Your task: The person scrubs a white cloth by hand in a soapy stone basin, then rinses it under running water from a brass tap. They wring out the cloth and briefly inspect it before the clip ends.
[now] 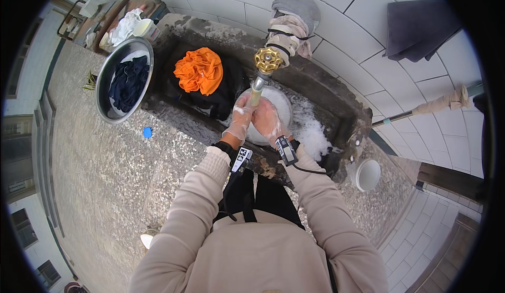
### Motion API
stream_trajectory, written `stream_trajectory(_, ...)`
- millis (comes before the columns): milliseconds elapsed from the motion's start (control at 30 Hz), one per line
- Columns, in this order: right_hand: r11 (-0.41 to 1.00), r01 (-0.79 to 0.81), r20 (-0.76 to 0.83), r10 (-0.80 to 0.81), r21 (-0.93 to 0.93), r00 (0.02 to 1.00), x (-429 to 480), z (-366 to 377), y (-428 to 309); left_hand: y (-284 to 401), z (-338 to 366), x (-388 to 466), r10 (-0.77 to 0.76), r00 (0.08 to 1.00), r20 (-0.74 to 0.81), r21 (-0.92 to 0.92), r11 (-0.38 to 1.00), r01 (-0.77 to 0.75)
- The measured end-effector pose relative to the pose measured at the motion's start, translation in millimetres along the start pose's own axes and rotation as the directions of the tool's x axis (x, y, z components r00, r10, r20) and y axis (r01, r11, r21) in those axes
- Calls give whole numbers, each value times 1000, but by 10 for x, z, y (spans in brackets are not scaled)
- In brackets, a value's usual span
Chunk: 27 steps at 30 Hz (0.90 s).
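Observation:
My left hand (241, 115) and my right hand (267, 119), both in clear plastic gloves, meet right below the tap's spout (257, 90). Suds cling to the left glove. The right palm is turned up with nothing visible in it; the left fingers are partly hidden beside the spout tip, so their grip is unclear. Beneath both hands a round basin (285, 105) of foamy water sits in the dark stone sink (315, 70). Left of it, a bunched orange cloth (201, 70) rests on black fabric (234, 80). A brass valve wheel (268, 59) tops the tap.
A metal basin (103, 103) with dark blue cloth (132, 82) stands at the sink's left end. White foam (313, 133) lies right of my hands. A white bucket (367, 175), a blue cap (147, 132) and a cloth-wrapped pole (426, 107) are around the sink.

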State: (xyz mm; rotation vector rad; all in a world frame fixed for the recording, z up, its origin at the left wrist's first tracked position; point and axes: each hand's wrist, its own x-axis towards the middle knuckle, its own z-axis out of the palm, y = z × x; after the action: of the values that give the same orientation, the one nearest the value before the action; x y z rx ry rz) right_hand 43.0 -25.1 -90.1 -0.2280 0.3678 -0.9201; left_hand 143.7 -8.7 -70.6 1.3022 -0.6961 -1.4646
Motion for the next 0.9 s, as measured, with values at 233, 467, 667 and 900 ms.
stream_trajectory(233,922,131,29,-129,-364,991,-318,194,-60,-123,-78,10,-104,958,-267,-93,992,81)
stream_trajectory(467,885,260,-63,-307,-387,950,-139,203,214,64,-121,-1,-403,868,-290,-571,801,181)
stream_trajectory(667,994,103,-283,-105,-23,953,-52,2,325,267,-114,-116,-11,927,375,809,492,-321)
stream_trajectory(900,991,135,-302,-135,-20,944,-144,-173,152,187,48,-144,-345,938,-6,-281,901,330)
